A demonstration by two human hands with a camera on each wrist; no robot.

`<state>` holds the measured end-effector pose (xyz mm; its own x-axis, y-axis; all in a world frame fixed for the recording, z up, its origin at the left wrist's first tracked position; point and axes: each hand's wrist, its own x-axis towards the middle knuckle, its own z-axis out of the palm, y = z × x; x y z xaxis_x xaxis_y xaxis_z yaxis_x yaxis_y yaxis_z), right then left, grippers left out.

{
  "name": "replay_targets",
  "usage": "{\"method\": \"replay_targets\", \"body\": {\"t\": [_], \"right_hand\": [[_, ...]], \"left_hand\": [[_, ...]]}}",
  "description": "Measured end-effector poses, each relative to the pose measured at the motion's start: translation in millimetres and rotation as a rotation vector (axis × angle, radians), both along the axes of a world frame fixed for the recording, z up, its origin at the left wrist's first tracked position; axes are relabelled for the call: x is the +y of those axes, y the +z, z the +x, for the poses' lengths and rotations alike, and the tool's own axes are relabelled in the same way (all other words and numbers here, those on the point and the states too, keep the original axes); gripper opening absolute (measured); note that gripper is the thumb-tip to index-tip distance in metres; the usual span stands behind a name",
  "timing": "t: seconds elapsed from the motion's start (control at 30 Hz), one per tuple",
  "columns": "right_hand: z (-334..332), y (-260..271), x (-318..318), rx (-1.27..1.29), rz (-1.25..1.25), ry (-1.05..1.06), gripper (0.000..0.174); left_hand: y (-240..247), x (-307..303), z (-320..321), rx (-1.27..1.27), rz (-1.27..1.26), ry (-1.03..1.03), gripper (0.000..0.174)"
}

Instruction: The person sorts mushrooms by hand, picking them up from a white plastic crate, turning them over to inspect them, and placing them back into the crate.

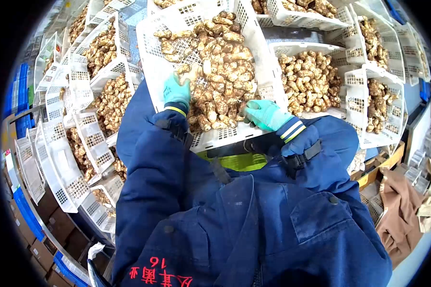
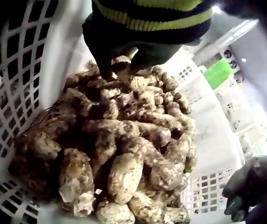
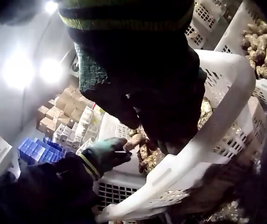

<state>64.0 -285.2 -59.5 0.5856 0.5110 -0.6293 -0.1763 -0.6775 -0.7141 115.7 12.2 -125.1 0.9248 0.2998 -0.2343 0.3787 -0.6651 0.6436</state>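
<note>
Knobbly brown-and-white mushroom-like pieces [image 1: 220, 71] [image 2: 126, 175] lie heaped in a white perforated crate [image 1: 153, 81] at the person's lap. The left hand [image 1: 177, 92] [image 2: 129, 58] [image 3: 106, 155], in a green glove, pinches one pale piece [image 1: 190, 73] [image 3: 132, 142] above the crate's left side. At the near right corner is the right hand [image 1: 267, 115] [image 2: 252, 189] [image 3: 138, 98], gloved alike, its fingers bent at the heap's edge inside the rim. Whether those fingers grip a piece is hidden; its palm is dark in the right wrist view.
More white crates of similar pieces stand left [image 1: 112, 103] and right [image 1: 311, 81]. A yellow-green thing [image 1: 237, 162] shows below the lap crate. Brown cloth [image 1: 397, 210] hangs at the right, and blue boxes [image 3: 40, 150] stand beyond in the right wrist view.
</note>
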Motion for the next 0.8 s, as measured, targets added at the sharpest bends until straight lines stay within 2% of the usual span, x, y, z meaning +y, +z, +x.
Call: {"method": "replay_targets", "body": {"t": [0.03,0.07,0.1,0.13,0.17,0.2,0.23,0.27,0.33,0.37,0.47,0.5,0.53,0.6,0.63,0.67,0.73,0.77,0.8], "right_hand": [[2,1,-3,-0.1,-0.012,0.076,0.022],[4,2,-4,-0.093,-0.036,0.081,0.021],[5,6,-4,-0.086,-0.059,0.085,0.02],[8,16,-2,0.029,-0.093,0.016,0.018],[5,3,-6,-0.144,-0.012,0.033,0.025],[5,2,-6,-0.171,-0.009,0.027,0.027],[5,1,-7,-0.199,-0.006,0.022,0.029],[5,0,-7,-0.227,-0.003,0.016,0.031],[9,16,-4,-0.123,-0.185,0.123,0.027],[8,5,-4,-0.142,-0.148,0.14,0.025],[3,-21,3,-0.183,-0.086,0.147,0.02],[1,-21,8,-0.187,-0.074,0.144,0.021],[3,-18,16,-0.064,-0.147,0.095,0.028],[1,-29,22,-0.309,-0.087,0.121,0.029],[12,-36,26,-0.098,-0.021,0.05,0.027],[23,-44,29,-0.123,-0.207,0.207,0.027],[22,-85,20,-0.077,0.306,0.07,0.024],[25,-77,26,0.03,0.391,-0.008,0.036],[24,-84,28,-0.328,0.341,-0.067,0.056]], "left_hand": [[13,-8,-2,-0.216,0.147,-0.03,0.051],[27,-16,-4,-0.434,0.295,-0.059,0.052],[60,-19,-5,-0.214,0.028,-0.188,0.056],[32,-17,-14,-0.063,0.155,-0.239,0.056],[33,-24,-16,0.239,0.133,-0.47,0.057],[40,-41,-25,0.484,0.291,-0.695,0.062],[12,-43,-45,0.419,0.279,-0.753,0.067],[28,-56,-55,0.388,0.182,-0.686,0.068],[46,-70,-56,0.445,0.289,-0.672,0.067],[50,-70,-53,0.483,0.28,-0.685,0.068],[31,-73,-58,0.454,0.479,-0.814,0.068],[31,-76,-56,0.49,0.465,-0.793,0.064],[26,-78,-60,0.464,0.48,-0.697,0.059],[18,-64,-52,0.455,0.271,-0.596,0.056],[4,-49,-56,0.305,0.027,-0.456,0.052],[13,-37,-47,0.35,-0.093,-0.418,0.051],[40,-7,-20,0.549,-0.729,-0.124,0.046],[53,-3,-21,0.373,-1.024,-0.052,0.043],[67,0,-20,0.176,-1.308,0.024,0.041]]}}
